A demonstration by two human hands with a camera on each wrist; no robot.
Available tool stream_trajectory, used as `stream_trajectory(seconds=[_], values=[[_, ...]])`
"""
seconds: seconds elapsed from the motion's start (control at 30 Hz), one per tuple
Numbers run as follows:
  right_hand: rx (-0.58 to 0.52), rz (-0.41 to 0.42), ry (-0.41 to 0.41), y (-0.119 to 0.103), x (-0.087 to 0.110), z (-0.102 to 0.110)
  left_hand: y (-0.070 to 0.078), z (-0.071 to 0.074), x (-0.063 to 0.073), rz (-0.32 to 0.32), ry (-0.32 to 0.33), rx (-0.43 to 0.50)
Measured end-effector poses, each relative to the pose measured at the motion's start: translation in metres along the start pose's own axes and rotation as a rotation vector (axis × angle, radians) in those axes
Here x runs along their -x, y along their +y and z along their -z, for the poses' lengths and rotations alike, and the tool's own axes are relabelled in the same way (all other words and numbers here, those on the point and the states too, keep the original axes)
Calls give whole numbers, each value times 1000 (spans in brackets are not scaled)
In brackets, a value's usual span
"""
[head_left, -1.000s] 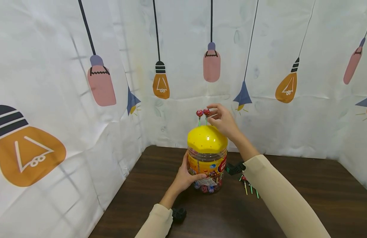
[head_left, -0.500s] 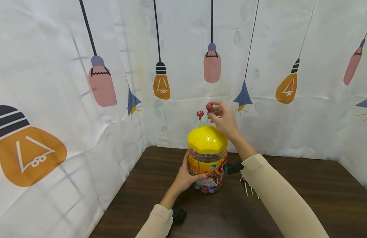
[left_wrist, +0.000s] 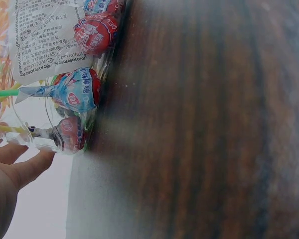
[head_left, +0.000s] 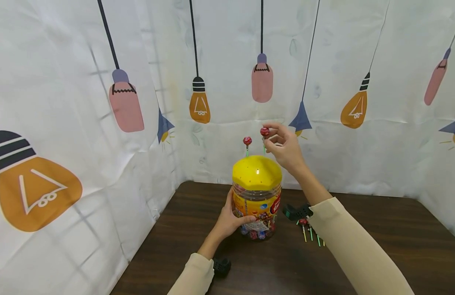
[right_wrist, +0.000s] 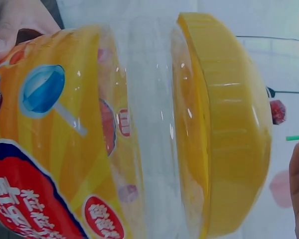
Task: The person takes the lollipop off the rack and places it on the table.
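A clear plastic jar (head_left: 255, 207) of lollipops stands on the table under a domed yellow lid (head_left: 257, 174) dotted with small holes. My left hand (head_left: 229, 219) grips the jar's left side, thumb across the label; wrapped lollipops (left_wrist: 75, 89) show through its wall in the left wrist view. Above the lid's right side, my right hand (head_left: 284, 149) pinches a red-wrapped lollipop (head_left: 265, 131) just below its head. Its green stick (right_wrist: 297, 137) ends clear of the lid in the right wrist view. Another red lollipop (head_left: 247, 141) stands upright in the top of the lid.
Several loose lollipops (head_left: 303, 221) lie on the dark wooden table (head_left: 249, 266) right of the jar, partly behind the right sleeve (head_left: 354, 241). A white curtain (head_left: 227, 151) printed with lamps hangs behind the table and along its left.
My right hand has pulled one of the two standing lollipops up out of the lid and carried it a little right. The left hand has stayed on the jar.
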State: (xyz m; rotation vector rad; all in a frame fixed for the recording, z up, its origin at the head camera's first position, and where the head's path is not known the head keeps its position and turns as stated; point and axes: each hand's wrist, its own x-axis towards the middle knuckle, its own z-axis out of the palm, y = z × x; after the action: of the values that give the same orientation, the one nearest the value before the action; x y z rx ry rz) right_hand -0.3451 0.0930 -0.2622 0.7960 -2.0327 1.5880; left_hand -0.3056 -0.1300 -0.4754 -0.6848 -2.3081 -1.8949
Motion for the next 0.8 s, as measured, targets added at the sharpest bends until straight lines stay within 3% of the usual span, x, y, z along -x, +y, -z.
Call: stream_trajectory(seconds=[0.4, 0.8], values=[[-65, -54, 16, 6, 22, 21, 0, 0, 0, 3, 1, 3], [-58, -78, 9, 19, 53, 46, -2, 0, -1, -9, -1, 11]])
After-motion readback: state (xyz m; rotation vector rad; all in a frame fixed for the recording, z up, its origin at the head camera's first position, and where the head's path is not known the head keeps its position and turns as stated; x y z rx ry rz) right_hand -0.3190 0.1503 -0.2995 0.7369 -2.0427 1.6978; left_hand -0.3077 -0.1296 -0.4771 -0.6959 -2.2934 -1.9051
